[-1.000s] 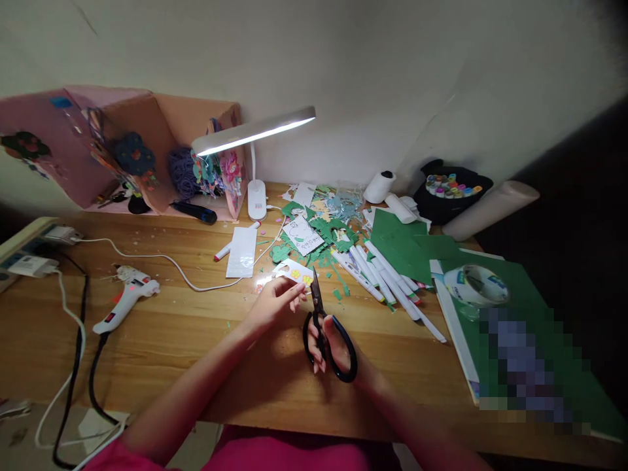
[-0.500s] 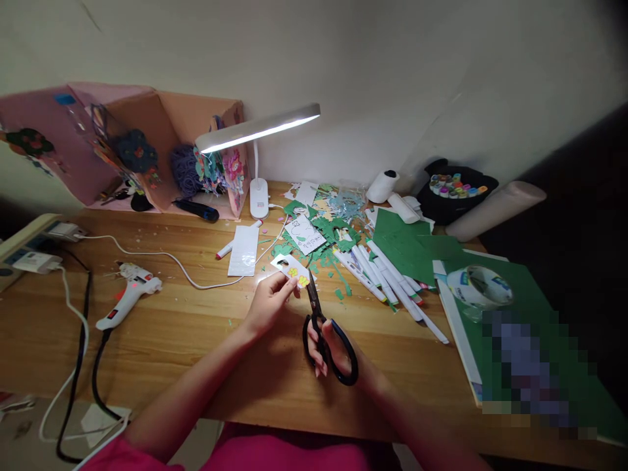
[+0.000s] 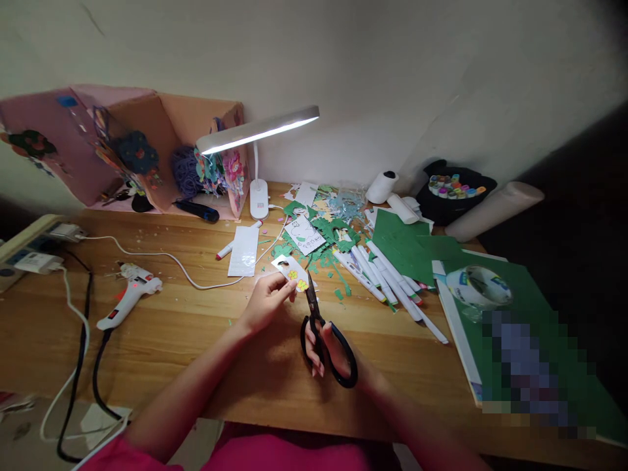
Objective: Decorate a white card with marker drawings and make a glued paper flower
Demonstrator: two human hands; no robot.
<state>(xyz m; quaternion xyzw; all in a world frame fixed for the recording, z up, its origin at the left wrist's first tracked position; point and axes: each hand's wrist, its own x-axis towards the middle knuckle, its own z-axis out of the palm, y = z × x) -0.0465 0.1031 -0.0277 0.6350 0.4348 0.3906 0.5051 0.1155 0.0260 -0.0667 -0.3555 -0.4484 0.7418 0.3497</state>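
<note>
My left hand [image 3: 265, 301] pinches a small white paper piece [image 3: 290, 270] with yellow flowers drawn on it, held just above the wooden desk [image 3: 196, 327]. My right hand [image 3: 330, 350] has its fingers through the black handles of a pair of scissors [image 3: 324, 333]. The scissor blades point up toward the paper's right edge and meet it beside the yellow flower. Both hands sit near the middle front of the desk.
A lit white desk lamp [image 3: 255, 140] stands at the back. A glue gun [image 3: 128, 293] and cables lie left. Green paper scraps [image 3: 324, 235], white markers [image 3: 387, 275], green sheets [image 3: 412, 245] and a tape roll [image 3: 478, 284] crowd the right. A pink cardboard box [image 3: 122, 150] is back left.
My left hand has drawn the paper slightly left and up, and the scissors have tilted and followed, their blades now at the paper's edge.
</note>
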